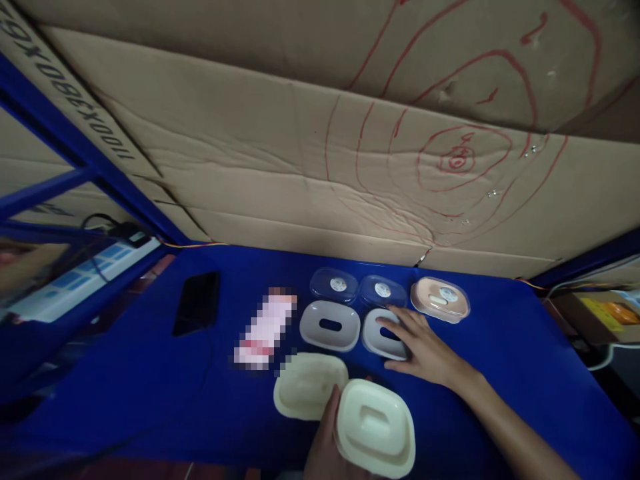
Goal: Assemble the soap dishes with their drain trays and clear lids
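Nearest the camera, the upper cream container (pixel 376 427) is held in the grip of the left hand (pixel 323 445). Left to right: a cardboard strip (pixel 87 107) printed "1100X380X", upside down; the blue bench (pixel 145 373), carrying a second cream container (pixel 307 383), two clear lids (pixel 320 285) with round labels too small to read, the right hand (pixel 430 350), grip spread wide over a slotted grey insert (pixel 371 333), and a labelled pink container (pixel 427 303).

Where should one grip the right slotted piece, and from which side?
Perhaps pinch the right slotted piece between its slot and near rim, coming from the right: it lies flat, the opening could admit fingers, and the left slotted piece crowds its left.
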The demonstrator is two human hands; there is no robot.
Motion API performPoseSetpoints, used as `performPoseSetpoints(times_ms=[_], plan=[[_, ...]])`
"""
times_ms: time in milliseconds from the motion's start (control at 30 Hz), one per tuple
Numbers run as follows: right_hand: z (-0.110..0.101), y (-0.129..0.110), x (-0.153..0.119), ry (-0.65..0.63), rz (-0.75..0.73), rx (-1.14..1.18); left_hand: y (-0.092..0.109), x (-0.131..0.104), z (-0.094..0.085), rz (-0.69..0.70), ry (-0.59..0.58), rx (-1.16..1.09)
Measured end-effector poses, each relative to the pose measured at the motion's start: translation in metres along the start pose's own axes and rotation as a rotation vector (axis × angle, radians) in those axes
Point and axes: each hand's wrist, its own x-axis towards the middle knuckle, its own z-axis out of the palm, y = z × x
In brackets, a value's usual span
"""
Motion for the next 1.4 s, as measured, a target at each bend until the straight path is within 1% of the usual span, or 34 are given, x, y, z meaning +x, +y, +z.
performPoseSetpoints(times_ms=[67,133,167,200,267,333,400,500,567,600,667,700,733,767,800,833,867,933,967,1000,1033,1067,1100,1167,1200,1233,1267,1300,1333,1367,1400], plan=[[0.003,-0.003,0.001,0.014,-0.008,-0.003,-0.003,0.000,-0.001,-0.063,0.009,-0.047],[0.000,-0.018,-0.010,0.053,-0.016,0.007,-0.002,0.002,0.006,-0.150,-0.005,-0.091],[-0.002,-0.029,-0.019,0.055,-0.035,0.024,0.000,0.003,0.010,-0.168,-0.014,-0.099],[-0.004,-0.040,-0.028,0.036,-0.066,0.046,0.001,0.004,0.015,-0.163,-0.019,-0.098],[-0.006,-0.063,-0.047,-0.056,-0.146,0.083,0.005,0.006,0.023,-0.105,-0.036,-0.085],[-0.004,-0.077,-0.060,-0.135,-0.191,0.094,0.005,0.006,0.025,-0.055,-0.068,-0.064],[0.001,-0.080,-0.064,-0.134,-0.170,0.073,0.003,0.004,0.021,-0.115,-0.098,-0.018],[0.009,-0.071,-0.062,-0.075,-0.131,0.005,-0.006,-0.002,0.005,-0.310,-0.081,0.115],[0.013,-0.065,-0.059,-0.064,-0.166,-0.045,-0.012,-0.005,-0.005,-0.390,-0.059,0.204],[0.014,-0.062,-0.057,-0.064,-0.203,-0.059,-0.014,-0.006,-0.009,-0.399,-0.052,0.239],[0.008,-0.050,-0.055,-0.036,-0.259,-0.066,-0.015,-0.005,-0.010,-0.375,-0.057,0.279],[0.003,-0.040,-0.053,0.009,-0.245,-0.064,-0.014,-0.004,-0.008,-0.350,-0.071,0.291],[-0.005,-0.026,-0.050,0.072,-0.191,-0.064,-0.011,-0.002,-0.004,-0.328,-0.091,0.295],[-0.014,-0.008,-0.046,0.144,-0.104,-0.067,-0.008,0.000,0.002,-0.320,-0.112,0.295],[-0.024,0.014,-0.042,0.217,0.008,-0.073,-0.004,0.002,0.008,-0.321,-0.130,0.290],[-0.034,0.037,-0.037,0.261,0.117,-0.074,0.000,0.004,0.016,-0.322,-0.140,0.283],[-0.044,0.060,-0.031,0.280,0.184,-0.073,0.003,0.006,0.023,-0.319,-0.143,0.277],[-0.059,0.099,-0.022,0.265,0.247,-0.048,0.009,0.011,0.037,-0.261,-0.124,0.262],[-0.064,0.111,-0.020,0.253,0.253,-0.030,0.011,0.014,0.042,-0.218,-0.112,0.248],[-0.068,0.115,-0.019,0.245,0.251,-0.011,0.011,0.017,0.046,-0.179,-0.101,0.227],[-0.071,0.113,-0.020,0.247,0.247,0.004,0.011,0.021,0.049,-0.150,-0.091,0.202],[-0.072,0.102,-0.023,0.256,0.236,0.023,0.010,0.025,0.051,-0.128,-0.081,0.174],[-0.072,0.085,-0.028,0.264,0.215,0.050,0.008,0.030,0.053,-0.113,-0.070,0.141],[-0.070,0.038,-0.042,0.242,0.136,0.121,0.003,0.039,0.057,-0.099,-0.061,0.070],[-0.068,0.013,-0.049,0.198,0.072,0.161,0.001,0.043,0.060,-0.076,-0.060,0.032],[-0.066,-0.010,-0.054,0.128,0.013,0.177,-0.001,0.046,0.063,-0.046,-0.062,-0.002],[-0.064,-0.027,-0.058,0.065,-0.045,0.185,-0.003,0.049,0.067,-0.018,-0.066,-0.026],[-0.062,-0.038,-0.060,0.026,-0.083,0.185,-0.004,0.051,0.071,0.004,-0.068,-0.039],[-0.060,-0.040,-0.059,0.027,-0.093,0.180,-0.004,0.051,0.074,0.013,-0.072,-0.041],[-0.059,-0.034,-0.057,0.067,-0.072,0.166,-0.003,0.051,0.076,0.011,-0.076,-0.036],[-0.058,-0.020,-0.052,0.128,-0.021,0.136,-0.001,0.050,0.077,-0.007,-0.083,-0.028]])
